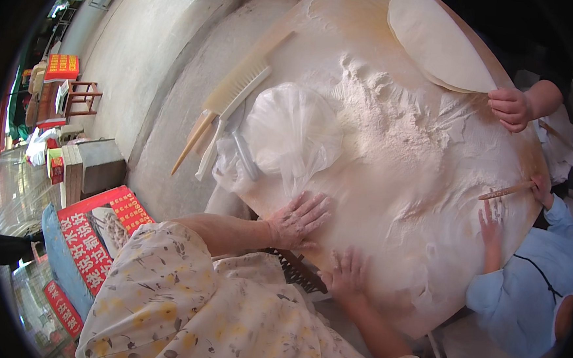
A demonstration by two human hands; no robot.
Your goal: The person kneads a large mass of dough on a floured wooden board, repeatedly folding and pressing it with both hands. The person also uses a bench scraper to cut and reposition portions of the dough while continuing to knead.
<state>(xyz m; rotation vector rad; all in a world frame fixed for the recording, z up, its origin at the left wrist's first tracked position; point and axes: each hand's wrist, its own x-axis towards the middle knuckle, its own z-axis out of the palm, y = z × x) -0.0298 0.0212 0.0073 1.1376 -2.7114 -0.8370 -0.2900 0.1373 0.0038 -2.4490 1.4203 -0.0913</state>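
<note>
My left hand (299,220), dusted with flour, lies flat with fingers spread at the near left edge of the floured table (364,193). Just beyond its fingertips sits a clear plastic bag (294,130) with something pale inside. My right hand (347,276) rests at the near edge, fingers apart, on the thin flour; it looks slightly blurred. Neither hand holds anything. Farther up the table lies a heap of white flour (388,116). Left of the bag are two bench brushes, one with a wooden handle (192,143) and one with a white frame (242,95).
At the far right, another person's hand (509,109) touches a large thin dough sheet (437,40). A second person in a light blue top (530,292) holds a small wooden rolling pin (506,191) at the right edge. Stools and red signs stand left.
</note>
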